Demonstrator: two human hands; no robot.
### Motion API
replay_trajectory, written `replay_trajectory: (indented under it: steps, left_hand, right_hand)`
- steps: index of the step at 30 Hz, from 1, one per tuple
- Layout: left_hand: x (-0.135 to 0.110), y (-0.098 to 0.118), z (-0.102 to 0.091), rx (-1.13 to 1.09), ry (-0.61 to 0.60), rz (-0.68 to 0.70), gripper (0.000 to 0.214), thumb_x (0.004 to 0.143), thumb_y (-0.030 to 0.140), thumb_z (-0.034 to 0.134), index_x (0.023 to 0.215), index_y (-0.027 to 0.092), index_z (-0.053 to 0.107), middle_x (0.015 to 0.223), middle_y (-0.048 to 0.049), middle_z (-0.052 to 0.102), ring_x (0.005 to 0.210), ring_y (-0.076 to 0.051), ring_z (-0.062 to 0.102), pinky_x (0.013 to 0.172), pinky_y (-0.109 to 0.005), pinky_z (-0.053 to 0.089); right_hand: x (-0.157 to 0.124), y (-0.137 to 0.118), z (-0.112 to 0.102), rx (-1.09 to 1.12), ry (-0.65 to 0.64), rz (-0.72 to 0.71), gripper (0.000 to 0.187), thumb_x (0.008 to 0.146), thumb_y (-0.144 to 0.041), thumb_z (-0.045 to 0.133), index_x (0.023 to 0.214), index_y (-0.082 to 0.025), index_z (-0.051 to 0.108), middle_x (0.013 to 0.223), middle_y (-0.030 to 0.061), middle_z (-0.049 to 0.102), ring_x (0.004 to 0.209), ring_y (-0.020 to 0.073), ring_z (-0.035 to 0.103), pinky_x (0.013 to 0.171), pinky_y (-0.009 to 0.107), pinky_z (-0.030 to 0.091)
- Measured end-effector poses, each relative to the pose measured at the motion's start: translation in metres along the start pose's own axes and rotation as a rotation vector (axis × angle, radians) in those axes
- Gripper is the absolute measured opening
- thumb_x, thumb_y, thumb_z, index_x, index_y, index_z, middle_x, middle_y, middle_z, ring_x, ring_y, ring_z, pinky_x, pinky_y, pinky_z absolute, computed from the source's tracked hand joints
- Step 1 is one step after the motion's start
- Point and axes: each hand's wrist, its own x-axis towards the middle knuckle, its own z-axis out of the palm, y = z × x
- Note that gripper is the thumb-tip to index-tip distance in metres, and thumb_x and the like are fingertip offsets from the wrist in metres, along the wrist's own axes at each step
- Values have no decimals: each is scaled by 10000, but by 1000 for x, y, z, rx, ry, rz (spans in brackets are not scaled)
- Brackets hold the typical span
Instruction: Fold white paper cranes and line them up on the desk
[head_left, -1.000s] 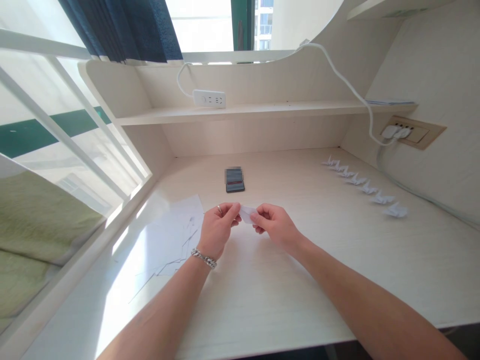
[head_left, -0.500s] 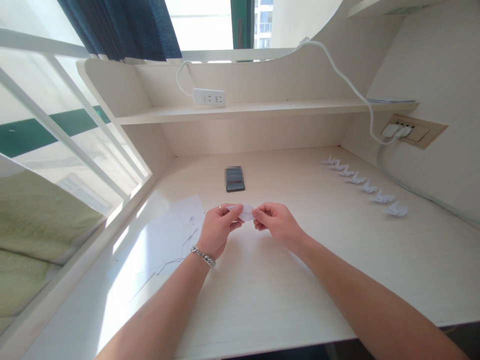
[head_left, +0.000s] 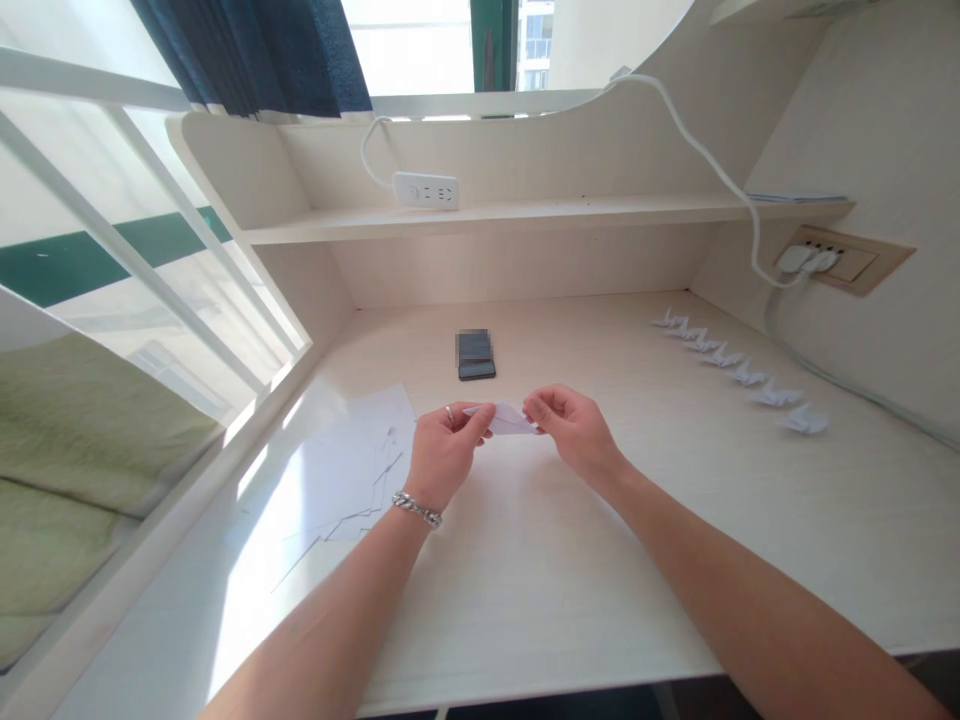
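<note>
A small folded piece of white paper (head_left: 512, 419) is held above the desk, between my two hands. My left hand (head_left: 448, 440), with a ring and a chain bracelet, pinches its left end between thumb and fingers. At the paper's right edge, the fingertips of my right hand (head_left: 571, 425) are closed together and touch or grip its corner. Several folded white paper cranes (head_left: 802, 420) stand in a slanting row at the right of the desk. White paper sheets (head_left: 352, 455) and thin strips lie to the left of my left forearm.
A dark phone (head_left: 476, 355) lies on the desk beyond my hands. A white power strip (head_left: 425, 190) rests on the shelf (head_left: 540, 218) above. White plugs sit in a wall socket (head_left: 851, 262) at the right, with a cable running down along the wall.
My right hand has shifted a little right and up, away from my left hand. More of the folded paper now shows between them. The whole view has moved slightly.
</note>
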Motion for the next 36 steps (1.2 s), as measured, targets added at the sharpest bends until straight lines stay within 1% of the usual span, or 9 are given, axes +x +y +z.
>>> replay_trajectory:
  steps: [2,5,8,10,13,18,25,32,36]
  left_hand:
    - [-2,0,1,58,-43,37,338,755,490,721,759,153,747,643,-47,673,630,-139,587,626,-272,475]
    - [-5,2,2,31,-123,43,308,761,457,728,779,150,750,681,-58,695,657,-147,607,642,-277,489]
    - [-5,5,0,-106,-187,19,291,739,410,763,874,152,753,716,-57,708,681,-148,628,680,-286,518]
    - [-3,5,-1,-230,-191,4,295,717,372,791,921,163,748,729,-48,715,688,-142,643,701,-287,533]
    - [-2,3,-1,-376,-186,-7,276,676,315,831,898,172,750,724,-36,725,671,-126,655,699,-268,543]
    - [-2,1,-1,-490,-221,-25,226,652,261,852,840,178,759,714,-27,735,660,-111,663,688,-237,552]
    - [-2,2,0,-545,-233,-53,205,646,247,857,816,184,763,712,-25,742,663,-108,672,688,-227,562]
    - [-4,3,1,-558,-227,-75,208,638,255,861,801,180,755,713,-21,737,662,-106,666,687,-231,556]
    - [-4,5,0,-531,-243,-70,209,687,277,828,849,176,744,740,-25,733,674,-109,663,690,-241,551]
  right_hand:
    - [-4,-1,6,41,-74,-1,374,725,-513,745,898,-191,664,853,39,678,815,181,619,734,327,492]
    - [-9,-6,10,128,-129,104,355,697,-492,771,812,-180,647,781,25,666,770,175,619,718,333,504]
    - [-9,-11,8,239,-115,209,355,660,-469,805,773,-173,645,759,21,664,757,165,617,712,325,500]
    - [-8,-13,5,310,-139,247,345,655,-449,818,787,-172,660,789,28,671,777,165,619,712,317,492]
    - [-8,-16,4,390,-192,280,332,639,-426,839,779,-170,680,804,33,667,783,161,608,699,307,474]
    - [-10,-18,5,483,-240,295,293,644,-391,851,768,-173,699,775,22,646,750,141,582,662,289,447]
    - [-10,-16,4,513,-264,297,248,683,-357,836,788,-175,705,787,18,642,745,128,578,654,274,449]
    - [-11,-18,5,516,-269,304,250,678,-361,838,776,-177,701,786,12,641,747,126,582,658,272,451]
    - [-11,-17,5,512,-254,298,255,674,-373,837,775,-185,699,792,9,643,749,128,587,661,275,454]
